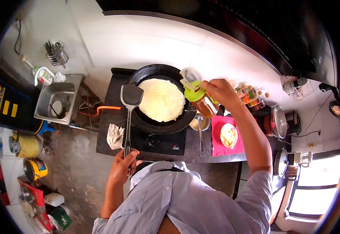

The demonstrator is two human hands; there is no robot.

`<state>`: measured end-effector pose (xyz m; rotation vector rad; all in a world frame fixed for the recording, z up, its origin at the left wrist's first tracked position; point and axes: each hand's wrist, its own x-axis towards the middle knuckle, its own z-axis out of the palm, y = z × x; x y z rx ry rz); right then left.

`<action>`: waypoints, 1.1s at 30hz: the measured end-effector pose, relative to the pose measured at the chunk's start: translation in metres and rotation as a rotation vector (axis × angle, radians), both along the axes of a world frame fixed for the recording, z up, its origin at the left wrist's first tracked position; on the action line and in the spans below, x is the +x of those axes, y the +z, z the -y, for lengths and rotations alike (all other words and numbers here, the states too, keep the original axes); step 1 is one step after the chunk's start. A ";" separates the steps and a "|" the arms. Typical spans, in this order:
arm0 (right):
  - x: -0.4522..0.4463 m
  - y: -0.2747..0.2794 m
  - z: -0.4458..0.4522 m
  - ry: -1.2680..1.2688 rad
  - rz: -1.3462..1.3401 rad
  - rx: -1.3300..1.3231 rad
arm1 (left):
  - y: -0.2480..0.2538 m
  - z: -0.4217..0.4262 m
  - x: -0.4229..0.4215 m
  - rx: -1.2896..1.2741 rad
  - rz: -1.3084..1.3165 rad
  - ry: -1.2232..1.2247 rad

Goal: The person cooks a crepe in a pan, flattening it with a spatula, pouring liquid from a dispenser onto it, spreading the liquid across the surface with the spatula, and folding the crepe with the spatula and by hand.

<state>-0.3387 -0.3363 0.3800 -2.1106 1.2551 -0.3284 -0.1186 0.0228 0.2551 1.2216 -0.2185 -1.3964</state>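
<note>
L hand (122, 165) gripping spatula (129, 119) hdl at front edge of counter (108, 117); R hand (221, 91) clasped on tilted grn-lidded jar (206, 105) nr pan (158, 127); pancake (161, 100) in pan, twd counter's back edge; cloth (115, 136) nr L front corner

Around one pan (154, 70) bearing one pancake (161, 100) are one spatula (131, 102) at eight o'clock, one left hand (123, 163) at seven, one right hand (220, 91) and one jar (206, 105) at three, and one plate (227, 125) on one red cloth (238, 150) at four. Beyond three are perhaps five crowded bottles (252, 97).
</note>
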 end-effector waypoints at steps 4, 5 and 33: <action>0.019 0.002 0.003 0.019 -0.068 -0.002 | -0.002 -0.004 0.009 0.000 0.005 -0.019; 0.022 0.001 0.005 0.022 -0.081 -0.002 | -0.001 -0.005 0.011 0.002 0.007 -0.025; -0.017 0.011 -0.001 -0.158 0.691 0.382 | -0.001 0.002 0.016 0.001 -0.064 -0.059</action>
